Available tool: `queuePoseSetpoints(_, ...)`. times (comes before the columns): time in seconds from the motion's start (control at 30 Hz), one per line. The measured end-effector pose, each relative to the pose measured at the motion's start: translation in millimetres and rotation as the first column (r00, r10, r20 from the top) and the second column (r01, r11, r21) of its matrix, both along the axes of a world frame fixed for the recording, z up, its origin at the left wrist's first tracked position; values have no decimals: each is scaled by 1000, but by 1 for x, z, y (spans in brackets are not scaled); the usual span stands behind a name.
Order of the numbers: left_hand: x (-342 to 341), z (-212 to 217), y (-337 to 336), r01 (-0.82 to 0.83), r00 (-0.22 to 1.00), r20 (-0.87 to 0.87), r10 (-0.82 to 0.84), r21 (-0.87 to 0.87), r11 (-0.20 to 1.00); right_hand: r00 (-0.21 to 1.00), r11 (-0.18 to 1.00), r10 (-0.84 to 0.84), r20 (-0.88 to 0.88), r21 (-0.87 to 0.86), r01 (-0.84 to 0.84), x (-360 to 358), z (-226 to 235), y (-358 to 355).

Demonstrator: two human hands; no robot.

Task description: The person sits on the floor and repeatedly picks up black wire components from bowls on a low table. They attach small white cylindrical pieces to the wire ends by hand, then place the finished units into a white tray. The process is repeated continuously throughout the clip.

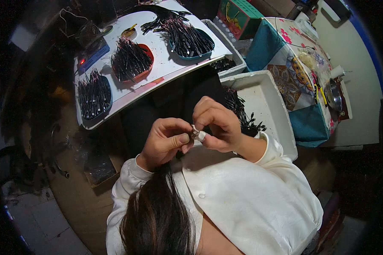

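Note:
In front of my chest, above my lap, my two hands meet at a small whitish piece (198, 134). It looks like a scrap of tape or a finger wrap, but its kind is not clear. My left hand (166, 140) pinches one side of it between thumb and fingers. From the other side my right hand (220, 123) is closed on it, with the white part lying against the thumb tip. Fingers cover part of the piece. Neither hand touches the bundles of black cables (132, 59) on the white table ahead.
Black cables fill a red basket (147, 54), a dark blue tray (108, 100) and a teal basket (195, 56) on the white table (136, 23). Right of my knees stands a white foam box (270, 95) with more cables. Beyond it is a cloth-covered table (281, 38) with a metal bowl (334, 94).

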State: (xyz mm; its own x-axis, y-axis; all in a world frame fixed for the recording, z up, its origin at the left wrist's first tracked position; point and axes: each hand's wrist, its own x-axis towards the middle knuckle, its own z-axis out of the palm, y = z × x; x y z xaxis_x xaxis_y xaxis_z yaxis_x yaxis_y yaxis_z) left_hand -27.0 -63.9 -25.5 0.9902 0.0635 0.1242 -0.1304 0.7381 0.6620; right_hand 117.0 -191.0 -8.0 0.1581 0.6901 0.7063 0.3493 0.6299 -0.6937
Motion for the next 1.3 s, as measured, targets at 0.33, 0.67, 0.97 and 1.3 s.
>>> queuePoseSetpoints(0.33, -16, 18, 3, -276, 948, 44, 314, 605, 747, 999, 999, -33, 30, -34, 34, 7, -16, -3)
queuePoseSetpoints(0.67, -14, 19, 12, -181, 943, -106, 314, 630, 755, 993, 987, -96, 63, -123, 103, 3, -19, 9)
queuePoseSetpoints(0.97, 20, 51, 57, -91, 888, -314, 336, 597, 797, 984, 981, -78, -161, -189, 47, 29, -14, 52)
queuePoseSetpoints(1.3, 108, 131, 229, -215, 722, 156, 674, 977, 3, 992, 872, -108, -70, -485, 61, 88, -36, 90)
